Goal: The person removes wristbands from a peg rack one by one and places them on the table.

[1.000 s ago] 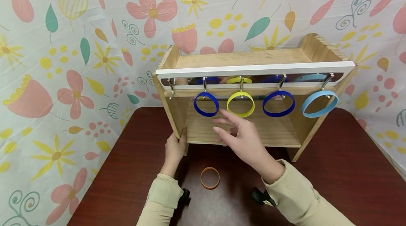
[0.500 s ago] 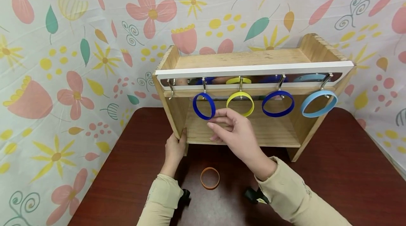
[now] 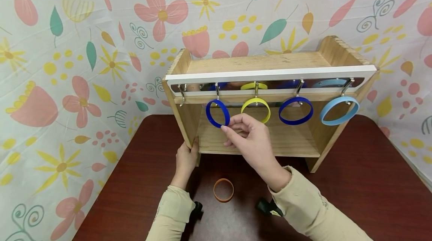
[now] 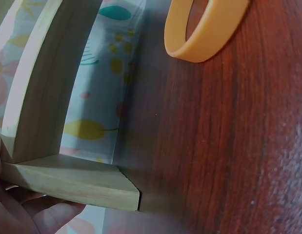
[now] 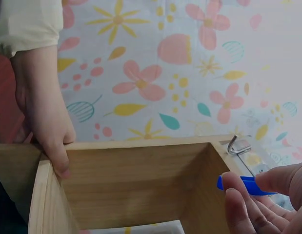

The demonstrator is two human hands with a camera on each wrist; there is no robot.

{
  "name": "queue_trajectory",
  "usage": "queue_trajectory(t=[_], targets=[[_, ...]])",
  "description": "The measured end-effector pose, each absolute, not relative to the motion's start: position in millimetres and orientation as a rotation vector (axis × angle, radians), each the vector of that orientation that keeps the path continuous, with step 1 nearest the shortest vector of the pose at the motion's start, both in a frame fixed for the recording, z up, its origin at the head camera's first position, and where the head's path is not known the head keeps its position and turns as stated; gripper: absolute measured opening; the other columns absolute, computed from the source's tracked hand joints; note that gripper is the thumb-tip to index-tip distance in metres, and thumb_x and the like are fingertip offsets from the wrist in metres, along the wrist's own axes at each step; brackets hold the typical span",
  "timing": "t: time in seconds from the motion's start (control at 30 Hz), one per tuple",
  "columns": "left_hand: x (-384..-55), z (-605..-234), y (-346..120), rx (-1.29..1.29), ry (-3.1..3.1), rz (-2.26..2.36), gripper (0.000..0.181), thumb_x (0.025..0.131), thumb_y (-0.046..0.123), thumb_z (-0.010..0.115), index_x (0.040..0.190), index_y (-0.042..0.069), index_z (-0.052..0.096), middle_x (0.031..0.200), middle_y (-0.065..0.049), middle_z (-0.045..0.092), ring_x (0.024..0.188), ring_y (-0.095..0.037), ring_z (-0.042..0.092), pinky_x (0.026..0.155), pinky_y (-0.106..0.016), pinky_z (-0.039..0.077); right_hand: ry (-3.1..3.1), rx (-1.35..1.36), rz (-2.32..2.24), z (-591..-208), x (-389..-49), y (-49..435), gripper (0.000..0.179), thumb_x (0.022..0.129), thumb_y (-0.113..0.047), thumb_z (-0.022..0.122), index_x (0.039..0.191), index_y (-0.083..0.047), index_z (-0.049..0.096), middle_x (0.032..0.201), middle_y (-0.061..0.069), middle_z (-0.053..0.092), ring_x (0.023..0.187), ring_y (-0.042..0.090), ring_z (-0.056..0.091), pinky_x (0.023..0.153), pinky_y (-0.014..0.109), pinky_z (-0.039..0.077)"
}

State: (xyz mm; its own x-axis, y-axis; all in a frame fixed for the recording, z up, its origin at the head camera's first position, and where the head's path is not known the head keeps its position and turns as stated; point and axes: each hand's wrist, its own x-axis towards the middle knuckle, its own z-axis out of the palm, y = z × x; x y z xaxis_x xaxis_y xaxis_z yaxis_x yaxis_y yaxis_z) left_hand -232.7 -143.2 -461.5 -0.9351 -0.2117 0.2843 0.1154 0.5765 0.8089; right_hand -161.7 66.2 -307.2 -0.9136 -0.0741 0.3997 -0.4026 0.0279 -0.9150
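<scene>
A blue silicone wristband point(image 3: 226, 112) hangs from the second hook from the left on a wooden shelf point(image 3: 256, 136). My right hand point(image 3: 254, 141) pinches its lower right edge between thumb and fingers, and the band is turned slightly sideways. In the right wrist view, the blue band point(image 5: 248, 184) shows between thumb and fingertips. My left hand point(image 3: 185, 160) grips the lower front of the shelf's left side panel, its thumb on the inner face. From the left wrist view, the fingers point(image 4: 53, 217) lie behind the wooden edge point(image 4: 72, 183).
Yellow point(image 3: 268, 113), dark blue point(image 3: 296, 122) and light blue point(image 3: 332, 122) wristbands hang on the hooks to the right. The leftmost hook point(image 3: 182, 94) is bare. An orange wristband point(image 3: 223, 200) lies on the dark red table point(image 3: 371, 196) in front. A floral cloth point(image 3: 111, 45) hangs behind.
My right hand has moved slightly left to the blue wristband, and its thumb has come up against the fingers to pinch it. The band has twisted a little. My left hand has stayed put.
</scene>
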Motion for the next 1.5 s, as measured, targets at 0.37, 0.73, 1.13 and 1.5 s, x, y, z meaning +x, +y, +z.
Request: queue_trajectory(t=[0.37, 0.73, 1.13, 1.5], targets=[[-233.3, -462.7, -143.4, 0.090, -2.459, -1.301, 0.032, 0.101, 0.036, 0.055, 0.089, 0.008, 0.064, 0.070, -0.006, 0.061, 0.059, -0.020, 0.058, 0.054, -0.036, 0.048, -2.010, 0.502, 1.972, -306.7, -159.9, 68.1, 0.015, 0.094, -0.007, 0.066, 0.105, 0.003, 0.063, 0.090, 0.015, 0.072, 0.064, 0.031, 0.068, 0.062, 0.040, 0.056], [-233.4, -463.2, -143.4, 0.101, -2.457, -1.292, 0.031, 0.100, 0.037, 0.055, 0.087, 0.010, 0.064, 0.070, -0.005, 0.061, 0.060, -0.020, 0.057, 0.056, -0.038, 0.048, -2.009, 0.538, 1.998, -309.8, -153.2, 71.4, 0.015, 0.094, -0.006, 0.065, 0.105, 0.003, 0.063, 0.090, 0.015, 0.072, 0.064, 0.028, 0.069, 0.063, 0.037, 0.056], [-233.2, -462.1, -143.9, 0.129, -2.469, -1.280, 0.032, 0.100, 0.040, 0.055, 0.086, 0.012, 0.063, 0.074, -0.007, 0.064, 0.066, -0.024, 0.061, 0.062, -0.043, 0.050, -2.032, 0.585, 2.016, -317.1, -148.4, 77.8, 0.015, 0.095, -0.004, 0.063, 0.107, 0.005, 0.062, 0.088, 0.015, 0.071, 0.063, 0.026, 0.069, 0.061, 0.036, 0.056], [-233.1, -462.2, -144.1, 0.120, -2.471, -1.293, 0.033, 0.100, 0.040, 0.054, 0.089, 0.011, 0.064, 0.073, -0.007, 0.063, 0.065, -0.023, 0.060, 0.061, -0.042, 0.050, -2.052, 0.599, 2.010, -321.5, -144.3, 83.7, 0.014, 0.095, -0.004, 0.063, 0.106, 0.005, 0.062, 0.088, 0.014, 0.070, 0.062, 0.024, 0.068, 0.059, 0.035, 0.056]])
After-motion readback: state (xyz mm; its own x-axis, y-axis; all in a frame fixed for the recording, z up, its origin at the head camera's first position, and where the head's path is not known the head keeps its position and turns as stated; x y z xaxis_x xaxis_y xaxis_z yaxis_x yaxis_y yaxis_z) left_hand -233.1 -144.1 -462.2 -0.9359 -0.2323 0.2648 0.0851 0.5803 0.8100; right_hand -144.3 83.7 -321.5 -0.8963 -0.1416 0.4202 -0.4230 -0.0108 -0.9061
